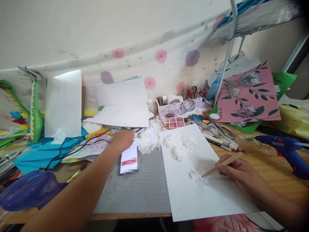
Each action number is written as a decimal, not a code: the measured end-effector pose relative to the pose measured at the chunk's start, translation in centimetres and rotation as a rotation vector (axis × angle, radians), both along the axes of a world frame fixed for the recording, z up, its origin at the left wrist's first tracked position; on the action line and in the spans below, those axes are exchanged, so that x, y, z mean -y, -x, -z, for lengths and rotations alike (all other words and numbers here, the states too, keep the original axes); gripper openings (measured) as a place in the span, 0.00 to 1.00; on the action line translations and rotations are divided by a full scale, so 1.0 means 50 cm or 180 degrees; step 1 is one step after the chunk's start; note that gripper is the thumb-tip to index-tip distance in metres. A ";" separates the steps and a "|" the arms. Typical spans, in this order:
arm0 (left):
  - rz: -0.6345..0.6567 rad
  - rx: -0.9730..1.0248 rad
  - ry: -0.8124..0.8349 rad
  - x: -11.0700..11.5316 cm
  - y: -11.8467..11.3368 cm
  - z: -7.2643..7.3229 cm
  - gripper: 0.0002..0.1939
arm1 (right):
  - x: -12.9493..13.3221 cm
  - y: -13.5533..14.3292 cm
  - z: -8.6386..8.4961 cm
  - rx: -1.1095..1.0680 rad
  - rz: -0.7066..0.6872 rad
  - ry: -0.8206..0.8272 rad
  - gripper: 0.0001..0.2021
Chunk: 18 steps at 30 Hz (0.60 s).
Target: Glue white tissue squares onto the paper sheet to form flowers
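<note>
My right hand (235,170) grips a wooden craft stick (228,162), slanted so its lower end meets a wet, clear smear (199,182) that looks like glue. Under it lies a white sheet of paper (188,199), with fluffy white clumps (177,145) stuck or resting on its upper part. My left hand (122,140) reaches forward to the top end of a phone (128,159) with a lit screen, beside a heap of white paper scraps (150,138). Its fingers point away from me and are mostly hidden, so what they touch does not show.
A grey cutting mat (137,193) covers the table's middle. On the right are a blue glue gun (285,149), scissors (220,129), several pens (219,141) and a pink flower picture (253,96). At left stand a purple tape dispenser-like object (33,187) and blue paper (31,158); black cables cross there.
</note>
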<state>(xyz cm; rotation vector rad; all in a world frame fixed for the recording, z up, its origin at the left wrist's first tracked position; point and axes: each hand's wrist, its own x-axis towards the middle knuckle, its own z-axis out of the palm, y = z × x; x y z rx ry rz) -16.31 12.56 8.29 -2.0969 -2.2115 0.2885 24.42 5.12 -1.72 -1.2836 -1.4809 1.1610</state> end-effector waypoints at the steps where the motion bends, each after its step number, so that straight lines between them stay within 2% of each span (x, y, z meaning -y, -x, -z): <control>1: -0.0060 0.0007 0.0048 -0.003 0.001 0.001 0.15 | 0.000 0.000 0.000 -0.0004 0.0004 0.0004 0.10; 10: -0.0289 0.0667 0.0236 -0.007 -0.011 0.018 0.15 | 0.001 0.003 -0.003 -0.0056 -0.0023 -0.0022 0.10; 14: -0.0226 0.1037 0.0053 -0.008 -0.017 0.003 0.14 | 0.000 0.004 -0.008 -0.0083 -0.0057 -0.0086 0.10; 16: -0.0100 0.1199 -0.0083 -0.002 -0.035 -0.007 0.13 | -0.001 0.006 -0.011 -0.0100 -0.0065 -0.0128 0.10; 18: 0.0146 0.1400 -0.0213 0.012 -0.077 -0.011 0.10 | -0.001 0.009 -0.015 -0.0112 -0.0068 -0.0171 0.10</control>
